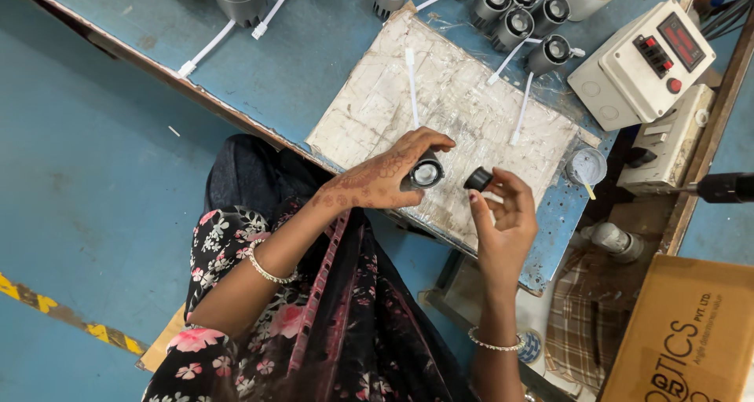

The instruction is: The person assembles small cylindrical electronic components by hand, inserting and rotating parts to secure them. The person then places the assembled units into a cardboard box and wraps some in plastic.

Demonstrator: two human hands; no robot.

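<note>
Head view: left hand [385,178] clamped around a small black cylindrical lamp housing [425,172], lens face turned up, thumb and fingers wrapped over its side. Right hand [503,213] pinching a small black ring-like cap [477,180] at the fingertips, just beside the housing, not touching it. Both held above a worn white work pad [455,111] on the blue bench [290,64]. Probably rigid, light, a little slick on the smooth shell; lens likely scratch-prone, so best gripped by the side wall, cap by its rim. Beyond the hands, more housings [514,17] with white leads, a beige control box [640,64] to the right. Underside of housing hidden by fingers; cap's inner detail too small to make out; upper bench cut off.
</note>
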